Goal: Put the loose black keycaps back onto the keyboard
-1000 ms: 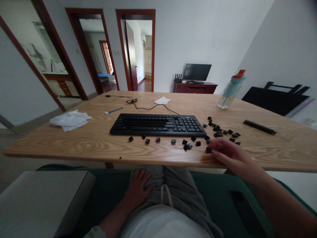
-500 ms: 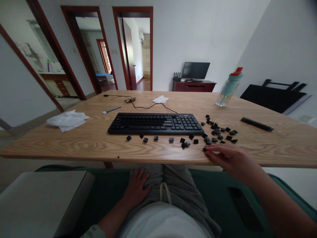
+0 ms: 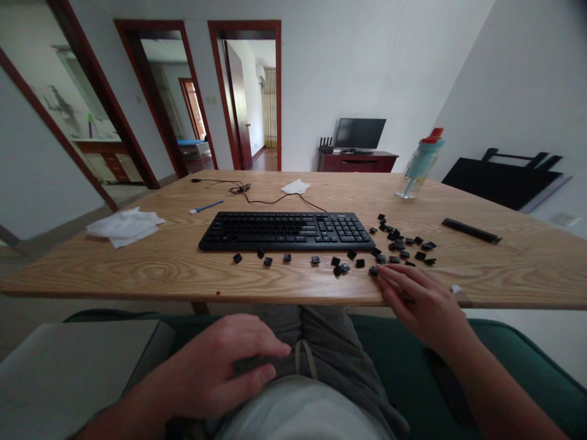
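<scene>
A black keyboard [image 3: 279, 231] lies flat on the wooden table, its cable running off behind it. Loose black keycaps are strewn in front of it, such as one keycap [image 3: 287, 258], and more are heaped by its right end. My right hand [image 3: 419, 299] reaches over the table's front edge, thumb and fingers closed at a keycap [image 3: 373, 270] near the cluster. Above my lap hovers my left hand [image 3: 229, 360], holding nothing, with the thumb apart from the bent fingers.
White tissues [image 3: 126, 226] lie at the left, beside a blue-handled brush [image 3: 206, 207]. Farther back are another tissue [image 3: 296, 186] and the coiled cable [image 3: 241, 189]. A water bottle [image 3: 419, 165] and a long black bar [image 3: 471, 230] occupy the right. A small white scrap [image 3: 455, 288] sits near the front edge.
My left hand has lifted from my thigh, coming up and nearer the camera. My right hand stays at the keycap by the table's front, shifted slightly. The view has tilted a little.
</scene>
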Demonstrator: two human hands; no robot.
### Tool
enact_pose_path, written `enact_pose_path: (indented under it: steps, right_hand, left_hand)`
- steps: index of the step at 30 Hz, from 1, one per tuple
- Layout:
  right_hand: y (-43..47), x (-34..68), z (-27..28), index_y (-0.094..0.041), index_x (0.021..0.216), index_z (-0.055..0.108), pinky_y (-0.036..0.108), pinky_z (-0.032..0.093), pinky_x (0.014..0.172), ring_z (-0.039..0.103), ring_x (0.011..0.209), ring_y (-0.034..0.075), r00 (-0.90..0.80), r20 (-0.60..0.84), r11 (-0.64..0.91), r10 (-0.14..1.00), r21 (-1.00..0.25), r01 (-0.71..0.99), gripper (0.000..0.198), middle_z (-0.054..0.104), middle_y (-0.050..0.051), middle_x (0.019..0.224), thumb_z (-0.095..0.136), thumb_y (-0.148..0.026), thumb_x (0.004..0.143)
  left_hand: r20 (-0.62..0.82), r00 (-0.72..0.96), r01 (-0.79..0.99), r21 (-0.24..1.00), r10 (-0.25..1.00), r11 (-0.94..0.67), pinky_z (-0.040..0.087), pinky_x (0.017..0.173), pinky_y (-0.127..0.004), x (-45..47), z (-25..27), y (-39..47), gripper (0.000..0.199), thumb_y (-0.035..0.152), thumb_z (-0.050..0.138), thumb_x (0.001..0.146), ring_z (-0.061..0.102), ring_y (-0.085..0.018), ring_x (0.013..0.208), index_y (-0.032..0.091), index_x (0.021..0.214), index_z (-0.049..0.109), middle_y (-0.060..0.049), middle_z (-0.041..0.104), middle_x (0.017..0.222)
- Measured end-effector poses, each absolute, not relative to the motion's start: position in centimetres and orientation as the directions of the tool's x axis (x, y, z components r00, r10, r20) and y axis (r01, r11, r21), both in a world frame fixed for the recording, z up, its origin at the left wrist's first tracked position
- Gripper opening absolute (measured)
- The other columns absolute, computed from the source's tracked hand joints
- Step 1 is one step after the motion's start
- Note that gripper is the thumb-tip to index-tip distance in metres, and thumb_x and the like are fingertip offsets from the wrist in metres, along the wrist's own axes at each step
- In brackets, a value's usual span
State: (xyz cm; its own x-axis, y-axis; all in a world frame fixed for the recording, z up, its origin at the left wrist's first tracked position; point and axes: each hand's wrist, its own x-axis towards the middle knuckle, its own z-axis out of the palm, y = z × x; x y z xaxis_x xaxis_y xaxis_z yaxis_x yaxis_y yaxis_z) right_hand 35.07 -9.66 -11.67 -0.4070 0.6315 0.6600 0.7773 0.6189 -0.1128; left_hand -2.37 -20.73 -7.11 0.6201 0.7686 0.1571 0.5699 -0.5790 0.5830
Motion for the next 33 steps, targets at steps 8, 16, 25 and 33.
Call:
enact_pose_path:
  steps: [8, 16, 25, 33]
  right_hand:
    - [-14.2, 33.5, -13.8, -0.035, 0.122, 0.065, 0.043, 0.053, 0.074, 0.064, 0.087, 0.026, -0.154, 0.881, 0.718, 0.447, -0.25, 0.65, 0.047, 0.068, 0.008, 0.102, 0.064, -0.012, 0.081]
    - [-18.0, 26.2, -23.3, -0.029, 0.096, 0.072, 0.035, 0.053, 0.06, 0.066, 0.072, 0.024, -0.257, 0.389, 0.447, 0.885, -0.865, 0.228, 0.021, 0.071, 0.006, 0.083, 0.058, -0.041, 0.086]
    - [-15.6, 25.0, -31.3, -0.02, 0.075, 0.065, 0.026, 0.02, 0.049, 0.035, 0.049, 0.01, -0.366, -0.319, -0.33, 0.874, -0.943, 0.033, 0.044, 0.054, 0.0, 0.063, 0.063, -0.064, 0.072]
    - [-15.4, 25.3, -31.9, -0.021, 0.075, 0.066, 0.025, 0.018, 0.051, 0.036, 0.053, 0.009, -0.405, -0.284, -0.319, 0.869, -0.947, -0.021, 0.031, 0.054, -0.001, 0.065, 0.064, -0.052, 0.079]
  left_hand:
    - [0.307, 0.402, 0.893, 0.076, 0.862, -0.444, 0.046, 0.098, -0.036, -6.9, -3.3, -11.5, 0.037, 0.03, 0.041, 0.1, 0.061, -0.019, 0.1, 0.015, 0.121, 0.069, -0.008, 0.065, 0.105]
    - [0.073, 0.436, 0.898, -0.1, 0.897, -0.429, 0.046, 0.095, -0.035, -4.9, -1.8, -9.2, 0.027, 0.022, 0.049, 0.098, 0.06, -0.022, 0.098, 0.017, 0.106, 0.074, -0.006, 0.064, 0.102]
    - [0.019, 0.531, 0.817, -0.275, 0.847, -0.506, 0.042, 0.074, -0.03, -2.9, -0.7, -8.4, 0.013, 0.022, 0.055, 0.095, 0.062, -0.021, 0.091, 0.02, 0.089, 0.067, -0.004, 0.068, 0.098]
    - [0.072, 0.636, 0.756, -0.26, 0.768, -0.601, 0.038, 0.071, -0.03, -3.7, -1.7, -7.1, 0.007, 0.02, 0.061, 0.09, 0.059, -0.02, 0.089, 0.022, 0.088, 0.067, -0.002, 0.069, 0.093]
